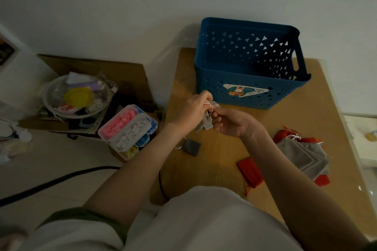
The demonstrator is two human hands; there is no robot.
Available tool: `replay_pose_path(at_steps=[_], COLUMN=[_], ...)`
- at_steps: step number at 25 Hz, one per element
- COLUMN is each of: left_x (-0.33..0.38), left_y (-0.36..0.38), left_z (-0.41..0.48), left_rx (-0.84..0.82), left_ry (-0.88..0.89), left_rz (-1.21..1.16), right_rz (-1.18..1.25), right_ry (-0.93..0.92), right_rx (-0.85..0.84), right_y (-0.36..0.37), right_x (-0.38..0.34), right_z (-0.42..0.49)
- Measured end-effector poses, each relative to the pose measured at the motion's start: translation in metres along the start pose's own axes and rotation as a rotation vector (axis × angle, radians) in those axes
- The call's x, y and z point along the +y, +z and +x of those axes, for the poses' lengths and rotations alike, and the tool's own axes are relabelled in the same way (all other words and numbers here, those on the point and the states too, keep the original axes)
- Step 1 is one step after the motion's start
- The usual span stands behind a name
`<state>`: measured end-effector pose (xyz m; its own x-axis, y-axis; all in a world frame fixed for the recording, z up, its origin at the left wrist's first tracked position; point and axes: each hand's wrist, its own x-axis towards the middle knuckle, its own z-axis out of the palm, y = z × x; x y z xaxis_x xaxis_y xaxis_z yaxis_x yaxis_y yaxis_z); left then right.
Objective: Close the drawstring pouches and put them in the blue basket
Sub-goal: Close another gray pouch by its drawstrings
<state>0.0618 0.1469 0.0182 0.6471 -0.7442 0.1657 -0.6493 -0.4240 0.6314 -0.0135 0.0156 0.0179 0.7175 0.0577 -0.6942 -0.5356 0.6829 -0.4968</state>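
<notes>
I hold a small grey drawstring pouch [206, 125] in the air just in front of the blue basket [253, 96]. My left hand [191, 111] pinches its white cord near the top. My right hand [230, 121] pinches the pouch from the right side. The basket stands at the back of the wooden table [220, 161], and what I see of its inside looks empty. A dark grey pouch [191, 146] with a white cord lies on the table below my hands. A pile of grey pouches [302, 156] and red pouches [250, 172] lies at the right.
On the floor at the left stand stacked clear boxes [127, 128] of coloured pieces, a round clear tub [76, 96] of odds and ends on cardboard, and a black cable [61, 179]. A white wall rises right behind the basket.
</notes>
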Motion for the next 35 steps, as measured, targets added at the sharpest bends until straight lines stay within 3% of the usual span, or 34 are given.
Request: replay_pose_path(at_steps=[4, 7, 10, 12, 15, 18, 26, 31, 35], left_x=[-0.003, -0.003, 0.002, 0.005, 0.003, 0.004, 0.004, -0.015, -0.013], left_y=[0.001, -0.001, -0.003, -0.002, 0.003, 0.009, 0.011, 0.024, 0.027], left_z=[-0.003, 0.0, 0.006, 0.007, 0.006, 0.001, 0.0, -0.005, -0.005], left_rx=[-0.037, -0.06, -0.052, -0.008, -0.015, -0.002, 0.072, 0.018, 0.058], left_ry=[0.083, 0.052, -0.034, -0.183, -0.367, -0.356, -0.237, -0.415, -0.59], left_rz=[0.056, -0.001, -0.155, -0.373, -0.587, -0.634, -0.424, -0.577, -0.831], right_rz=[0.041, 0.006, 0.048, 0.028, -0.052, -0.056, 0.005, -0.042, -0.295], right_ry=[0.038, 0.015, -0.055, -0.107, -0.171, -0.212, -0.253, -0.34, -0.424], right_rx=[-0.03, -0.124, -0.247, -0.283, -0.21, -0.184, -0.08, 0.157, 0.229], right_y=[-0.007, -0.01, -0.014, -0.015, -0.013, -0.011, -0.007, -0.02, -0.025], right_x=[0.002, 0.003, 0.002, -0.001, 0.0, 0.004, 0.005, 0.007, 0.015], right_z=[0.0, -0.001, -0.001, 0.001, 0.002, 0.004, 0.008, 0.014, 0.02])
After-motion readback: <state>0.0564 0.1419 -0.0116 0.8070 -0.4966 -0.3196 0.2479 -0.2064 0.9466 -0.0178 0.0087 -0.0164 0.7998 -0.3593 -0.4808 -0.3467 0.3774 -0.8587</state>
